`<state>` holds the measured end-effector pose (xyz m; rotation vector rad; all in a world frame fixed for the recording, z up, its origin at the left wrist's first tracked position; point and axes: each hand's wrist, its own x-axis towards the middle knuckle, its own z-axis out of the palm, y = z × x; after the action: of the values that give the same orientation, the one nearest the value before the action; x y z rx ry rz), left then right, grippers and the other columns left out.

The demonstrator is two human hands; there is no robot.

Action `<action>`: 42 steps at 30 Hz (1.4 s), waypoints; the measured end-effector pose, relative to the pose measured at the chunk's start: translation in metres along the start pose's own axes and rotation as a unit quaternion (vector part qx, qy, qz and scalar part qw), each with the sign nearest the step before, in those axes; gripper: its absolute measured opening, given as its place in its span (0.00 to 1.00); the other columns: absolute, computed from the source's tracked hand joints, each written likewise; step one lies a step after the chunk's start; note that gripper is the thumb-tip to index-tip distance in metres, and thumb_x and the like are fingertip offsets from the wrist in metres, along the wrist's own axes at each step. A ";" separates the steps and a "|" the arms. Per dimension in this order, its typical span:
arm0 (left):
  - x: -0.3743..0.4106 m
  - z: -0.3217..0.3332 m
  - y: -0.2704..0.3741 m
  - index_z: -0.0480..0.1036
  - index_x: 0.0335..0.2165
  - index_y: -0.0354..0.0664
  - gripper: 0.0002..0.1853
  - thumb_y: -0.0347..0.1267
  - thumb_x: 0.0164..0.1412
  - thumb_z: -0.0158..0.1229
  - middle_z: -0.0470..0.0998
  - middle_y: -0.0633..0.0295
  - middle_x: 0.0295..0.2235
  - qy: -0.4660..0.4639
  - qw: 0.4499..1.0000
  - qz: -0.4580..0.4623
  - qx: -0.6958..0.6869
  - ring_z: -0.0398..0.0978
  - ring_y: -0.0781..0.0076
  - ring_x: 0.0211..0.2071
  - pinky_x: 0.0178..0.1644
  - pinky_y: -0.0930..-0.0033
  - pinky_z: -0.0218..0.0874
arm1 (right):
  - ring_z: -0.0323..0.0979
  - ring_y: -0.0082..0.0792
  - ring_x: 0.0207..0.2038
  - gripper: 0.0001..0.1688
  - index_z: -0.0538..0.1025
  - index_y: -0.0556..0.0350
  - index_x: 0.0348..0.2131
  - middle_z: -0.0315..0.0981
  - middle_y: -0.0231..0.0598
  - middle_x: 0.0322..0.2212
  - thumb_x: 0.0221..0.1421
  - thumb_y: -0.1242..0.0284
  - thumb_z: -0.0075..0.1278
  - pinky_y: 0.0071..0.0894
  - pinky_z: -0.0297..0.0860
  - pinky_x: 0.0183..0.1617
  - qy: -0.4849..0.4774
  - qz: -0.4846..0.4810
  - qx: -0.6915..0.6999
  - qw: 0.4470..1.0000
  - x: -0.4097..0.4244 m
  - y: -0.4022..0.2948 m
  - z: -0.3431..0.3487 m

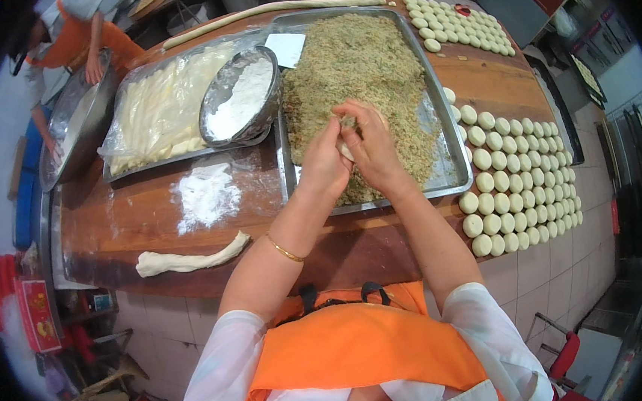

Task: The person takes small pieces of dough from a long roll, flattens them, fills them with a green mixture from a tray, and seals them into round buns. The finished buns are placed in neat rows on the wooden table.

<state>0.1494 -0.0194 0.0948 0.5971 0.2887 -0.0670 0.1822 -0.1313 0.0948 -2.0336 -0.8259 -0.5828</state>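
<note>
Above a metal tray of crumbly, green-flecked filling, both hands come together around one small piece of dough. A bit of filling shows at the top of it. My left hand cups the dough from the left, and a thin bracelet circles that wrist. From the right, my right hand closes over it with bent fingers, hiding much of the piece. A strip of dough lies on the wooden table near the front edge, left of my arms.
Left of the filling, a bowl of flour rests by a plastic-covered tray of dough strips. Rows of round dough cakes stand at right, others behind. A long dough rope lies at the back. A co-worker reaches into a large bowl.
</note>
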 end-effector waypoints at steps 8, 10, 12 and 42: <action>0.000 -0.010 -0.005 0.70 0.45 0.37 0.11 0.33 0.71 0.47 0.74 0.61 0.41 0.016 0.998 0.024 0.050 0.73 0.73 0.41 0.43 0.70 0.68 | 0.72 0.44 0.39 0.16 0.78 0.53 0.42 0.71 0.45 0.37 0.51 0.80 0.56 0.36 0.71 0.41 -0.049 0.085 0.071 0.993 -0.003 -0.011 -0.024; 0.004 -0.015 -0.006 0.71 0.44 0.38 0.10 0.32 0.70 0.48 0.75 0.61 0.41 -0.006 0.996 0.033 0.078 0.73 0.74 0.41 0.43 0.71 0.67 | 0.73 0.44 0.36 0.15 0.78 0.55 0.41 0.71 0.43 0.34 0.50 0.80 0.57 0.37 0.71 0.39 -0.045 0.106 0.101 0.988 -0.005 -0.011 -0.021; 0.004 -0.018 -0.011 0.71 0.43 0.38 0.09 0.32 0.70 0.49 0.75 0.62 0.40 0.026 0.994 0.044 0.100 0.73 0.74 0.40 0.43 0.71 0.67 | 0.73 0.43 0.33 0.15 0.78 0.55 0.40 0.71 0.42 0.32 0.50 0.80 0.58 0.37 0.71 0.36 -0.027 0.099 0.099 0.990 -0.014 -0.009 -0.014; -0.009 -0.020 -0.002 0.70 0.38 0.36 0.20 0.43 0.72 0.42 0.77 0.56 0.35 0.018 0.998 0.064 -0.018 0.76 0.63 0.38 0.45 0.61 0.70 | 0.75 0.49 0.36 0.11 0.78 0.55 0.36 0.74 0.44 0.36 0.49 0.79 0.57 0.38 0.73 0.40 0.017 0.061 0.028 0.998 -0.027 -0.048 0.004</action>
<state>0.1352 -0.0100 0.0802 0.5797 0.2851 0.0718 0.1298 -0.1166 0.1006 -2.0023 -0.6848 -0.5179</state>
